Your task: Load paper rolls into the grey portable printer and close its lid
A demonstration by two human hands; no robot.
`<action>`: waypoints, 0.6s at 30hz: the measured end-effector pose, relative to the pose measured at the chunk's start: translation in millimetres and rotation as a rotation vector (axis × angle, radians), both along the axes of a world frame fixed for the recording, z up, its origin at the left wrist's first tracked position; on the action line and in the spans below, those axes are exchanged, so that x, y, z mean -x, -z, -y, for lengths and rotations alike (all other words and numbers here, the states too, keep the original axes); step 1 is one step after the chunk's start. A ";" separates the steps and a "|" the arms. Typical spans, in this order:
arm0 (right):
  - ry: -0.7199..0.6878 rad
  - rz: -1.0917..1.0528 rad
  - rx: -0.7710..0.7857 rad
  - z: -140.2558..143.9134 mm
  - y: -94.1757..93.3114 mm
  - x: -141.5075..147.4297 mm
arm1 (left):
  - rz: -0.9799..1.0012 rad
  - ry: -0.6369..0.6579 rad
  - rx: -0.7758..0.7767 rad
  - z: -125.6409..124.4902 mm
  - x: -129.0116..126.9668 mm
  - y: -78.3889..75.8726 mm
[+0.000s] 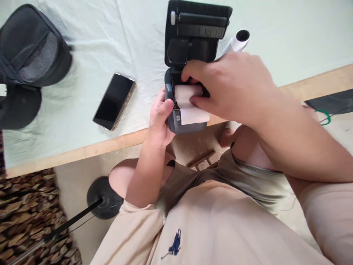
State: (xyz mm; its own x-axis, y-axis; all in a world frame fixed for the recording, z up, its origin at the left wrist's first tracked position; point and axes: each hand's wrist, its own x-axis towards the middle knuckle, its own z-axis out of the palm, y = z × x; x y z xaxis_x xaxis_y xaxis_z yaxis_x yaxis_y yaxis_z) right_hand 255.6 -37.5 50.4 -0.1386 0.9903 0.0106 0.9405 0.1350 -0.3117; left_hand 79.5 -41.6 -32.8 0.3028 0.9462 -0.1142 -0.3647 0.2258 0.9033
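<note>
Head view; clock directions taken from the printer.

- Printer (pixel 172 123), dark grey, one: over the counter's near edge, in the left hand. Lid (pixel 197 46) open at 12 o'clock, inner face showing.
- Paper roll (pixel 183 94), white: inside the printer; loose paper end (pixel 194 116) lying across the front rim at 6 o'clock.
- Left hand (pixel 161 121): at 9 o'clock, fingers closed around the printer's side, thumb on its rim.
- Right hand (pixel 234 84): reaching in from 3 o'clock, fingers bent, thumb touching the roll; cannot tell whether they grip it, the tips being partly hidden. This hand blocks the right part of the compartment.
- White tube (pixel 234 45), dark mesh end: between 1 and 2 o'clock, lower part hidden by the right hand.
- Phone (pixel 114 101), dark screen, clear case: 9 o'clock, lying flat, well apart.
- Bag (pixel 35 48), black and grey: between 9 and 10 o'clock; black rounded item (pixel 20 108) just beside it, identity unclear.
- Counter (pixel 110 144), wooden edge, under pale cloth (pixel 146 22).
- Round black base (pixel 93 191) with pole: between 7 and 8 o'clock, below the counter.
- Mat (pixel 30 213), log-patterned: 8 o'clock.
- Green loop (pixel 328 117): 3 o'clock.
</note>
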 end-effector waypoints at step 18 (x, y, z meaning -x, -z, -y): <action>0.081 -0.612 -0.142 21.4 3.9 -39.6 | 0.143 0.007 0.141 -5.7 -2.4 -6.4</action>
State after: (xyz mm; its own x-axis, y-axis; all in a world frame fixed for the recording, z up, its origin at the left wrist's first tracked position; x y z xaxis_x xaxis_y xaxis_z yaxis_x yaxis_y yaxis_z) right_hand 295.2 -58.9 46.5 0.0100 0.9805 0.1962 0.6064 0.1501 -0.7809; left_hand 81.8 -35.8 -26.4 0.3317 0.9217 -0.2012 -0.4848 0.3495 0.8018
